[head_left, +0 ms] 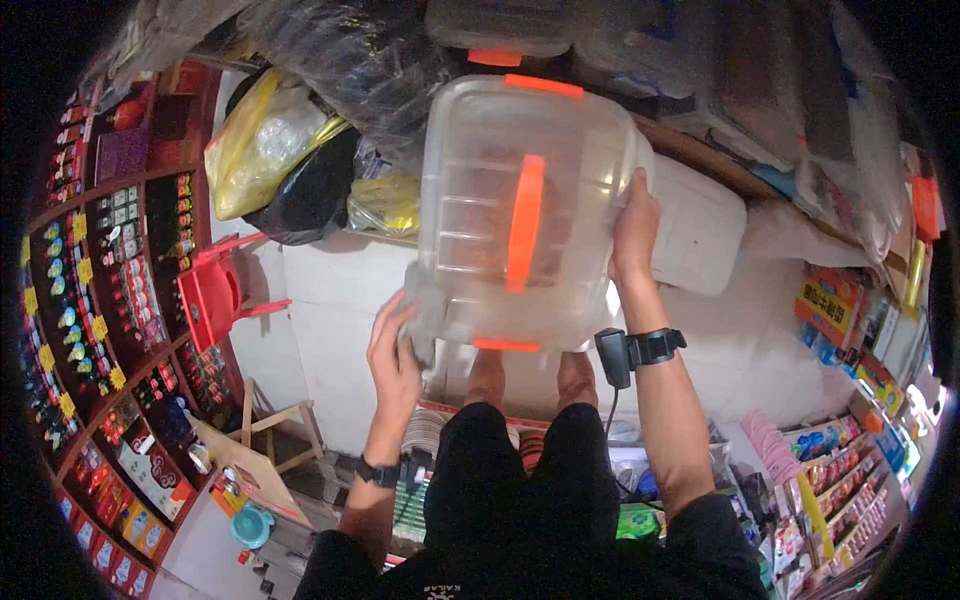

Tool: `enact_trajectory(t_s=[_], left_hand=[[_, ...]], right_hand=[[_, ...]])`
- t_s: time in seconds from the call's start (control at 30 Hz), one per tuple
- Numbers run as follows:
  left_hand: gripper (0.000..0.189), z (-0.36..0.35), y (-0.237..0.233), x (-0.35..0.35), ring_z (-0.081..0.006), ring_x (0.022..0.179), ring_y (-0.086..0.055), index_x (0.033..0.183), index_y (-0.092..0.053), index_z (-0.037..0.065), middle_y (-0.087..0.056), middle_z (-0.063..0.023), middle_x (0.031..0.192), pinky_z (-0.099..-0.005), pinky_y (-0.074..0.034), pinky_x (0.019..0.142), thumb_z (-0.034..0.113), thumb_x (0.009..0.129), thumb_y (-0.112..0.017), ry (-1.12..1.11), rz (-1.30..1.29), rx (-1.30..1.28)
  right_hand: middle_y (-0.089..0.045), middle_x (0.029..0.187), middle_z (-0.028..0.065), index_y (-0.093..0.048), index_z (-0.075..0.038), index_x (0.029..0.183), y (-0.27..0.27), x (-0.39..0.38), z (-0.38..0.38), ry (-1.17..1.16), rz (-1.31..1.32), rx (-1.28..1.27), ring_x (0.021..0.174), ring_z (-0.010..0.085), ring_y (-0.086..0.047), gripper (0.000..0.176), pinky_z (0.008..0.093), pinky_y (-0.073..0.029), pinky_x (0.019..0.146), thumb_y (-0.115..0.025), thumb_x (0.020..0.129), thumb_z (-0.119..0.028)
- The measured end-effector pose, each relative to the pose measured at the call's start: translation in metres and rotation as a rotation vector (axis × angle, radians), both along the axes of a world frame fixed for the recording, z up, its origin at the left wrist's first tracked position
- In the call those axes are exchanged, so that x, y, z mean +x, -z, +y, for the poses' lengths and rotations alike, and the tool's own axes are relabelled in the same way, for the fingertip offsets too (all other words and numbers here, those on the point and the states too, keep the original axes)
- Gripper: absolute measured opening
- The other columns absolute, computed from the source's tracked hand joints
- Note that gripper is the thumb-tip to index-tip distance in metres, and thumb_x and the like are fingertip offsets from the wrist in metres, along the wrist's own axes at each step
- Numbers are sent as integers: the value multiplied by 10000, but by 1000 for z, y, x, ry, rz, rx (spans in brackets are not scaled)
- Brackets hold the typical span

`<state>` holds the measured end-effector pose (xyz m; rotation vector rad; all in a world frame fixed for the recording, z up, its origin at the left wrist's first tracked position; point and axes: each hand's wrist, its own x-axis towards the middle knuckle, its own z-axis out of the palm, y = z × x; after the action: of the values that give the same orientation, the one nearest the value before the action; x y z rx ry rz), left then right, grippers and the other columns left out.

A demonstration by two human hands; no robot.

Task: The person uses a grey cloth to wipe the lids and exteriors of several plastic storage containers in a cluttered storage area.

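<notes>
A clear plastic storage box (480,220) with an orange handle (525,222) on its lid and orange clips at two edges is held up before me. My right hand (637,228) grips its right side, thumb along the edge. At the lower left corner, my left hand (393,345) holds a crumpled grey cloth (428,318) against the box's side; the cloth is slightly blurred. Both wrists wear black straps, the right one with a small black device (615,358).
Another pale plastic box (700,225) lies behind on the right. Plastic bags (270,140) hang at upper left, above a red plastic chair (215,295). Shelves of packaged goods (125,260) line the left; snack racks (840,490) stand at lower right. A wooden stool (280,425) is at lower left.
</notes>
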<state>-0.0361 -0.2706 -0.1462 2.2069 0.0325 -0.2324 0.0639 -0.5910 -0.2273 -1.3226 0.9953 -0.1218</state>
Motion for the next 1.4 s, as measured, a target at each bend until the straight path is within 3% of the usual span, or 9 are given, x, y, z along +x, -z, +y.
enact_trajectory(t_s=[0.2,0.3,0.67,0.7,0.73,0.8,1.13,1.23,1.4], left_hand=[[486,2,20,-35,-314,1373,-501,1398,-510,-14,-551,-195,1452,-405,-317,1189,-42,915,-458,-226,184,-258],[614,-7,16,-16,-270,1402,-475,1523,-414,-3,-499,-153,1519,-403,-320,1198,-138,924,-410,-347,217,-238],[660,-10,7,-24,-252,1313,-557,1456,-491,-33,-579,-154,1403,-369,-436,1114,-181,819,-400,-439,531,-507],[665,-21,3,-22,-156,1093,-627,1410,-564,-10,-619,-124,1344,-236,-511,845,-174,781,-422,-418,492,-552],[665,-31,-1,-16,-156,1093,-627,1410,-564,-10,-619,-124,1344,-236,-511,845,-174,781,-422,-415,494,-556],[668,-51,-8,-1,-228,1284,-565,1447,-501,-40,-591,-142,1378,-354,-444,1093,-155,793,-422,-283,549,-571],[578,-147,2,111,-245,1385,-483,1440,-509,-59,-550,-171,1454,-338,-329,1174,-154,873,-448,-231,389,-607],[584,-162,-4,130,-244,1388,-480,1475,-475,-38,-527,-167,1474,-338,-322,1178,-144,902,-437,-234,371,-673],[587,-188,-5,154,-228,1359,-482,1498,-457,17,-518,-140,1467,-330,-327,1162,-136,934,-415,-323,237,-866]], right_hand=[[-457,623,2,-542,-58,757,6,-2,-7,-87,33,-113,561,121,-404,480,340,-331,516,-465,1080,-405],[-571,732,110,-556,12,1031,14,-11,-10,-186,-18,-317,658,228,-556,388,390,-453,635,-474,1081,-363],[-694,929,220,-517,31,1339,-45,-80,-2,-344,-5,-544,829,304,-676,389,410,-517,765,-505,1080,-260],[-709,1015,230,-546,38,1314,-35,-86,-12,-282,-49,-542,913,290,-690,381,394,-525,817,-503,1081,-260],[-709,1015,230,-546,38,1314,-39,-87,-23,-280,-47,-547,913,290,-690,381,394,-525,817,-503,1081,-260],[-711,1034,218,-548,41,1316,-48,-85,-45,-204,-63,-724,944,253,-684,393,380,-525,837,-514,1078,-270],[-696,1050,133,-586,30,1263,-62,28,-140,-152,-249,-727,958,167,-623,366,313,-487,869,-504,1091,-283],[-699,1091,105,-600,15,1291,-55,45,-166,-185,-251,-576,1008,167,-624,374,320,-487,903,-532,1082,-288],[-565,1404,136,-502,-27,1441,-70,32,-175,-9,-644,325,1328,264,-503,532,356,-408,1109,-495,1076,-414]])
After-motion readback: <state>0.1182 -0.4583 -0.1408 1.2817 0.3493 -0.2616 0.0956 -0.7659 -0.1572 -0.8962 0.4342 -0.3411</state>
